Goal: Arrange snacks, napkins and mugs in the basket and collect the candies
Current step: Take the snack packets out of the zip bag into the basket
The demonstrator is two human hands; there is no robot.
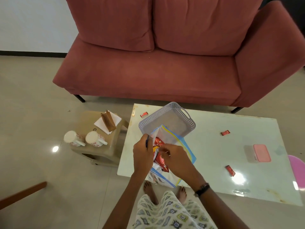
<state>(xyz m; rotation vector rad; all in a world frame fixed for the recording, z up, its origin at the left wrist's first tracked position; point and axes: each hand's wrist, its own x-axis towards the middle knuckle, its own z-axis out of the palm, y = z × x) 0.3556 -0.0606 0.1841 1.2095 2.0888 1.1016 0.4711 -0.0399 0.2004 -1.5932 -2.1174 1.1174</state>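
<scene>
A clear zip bag (166,138) with blue and yellow edges lies at the near left of the white table (214,146), with red snack packets (160,160) inside it. My left hand (142,156) grips the bag's open left edge. My right hand (177,161) reaches into the opening and pinches a red packet. Just behind the bag stands an empty grey perforated basket (166,119). Red candies lie on the table: one at the far left (143,114), one at the right (224,133), one nearer (230,170). Two white mugs (85,138) and napkins (108,123) in a brown holder sit on a stool.
The beige stool (99,149) stands left of the table. A pink-lidded box (261,153) sits on the table's right side. A red sofa (165,63) faces the far side. A pink object (297,171) is at the right edge, a wooden bar (21,195) at the lower left.
</scene>
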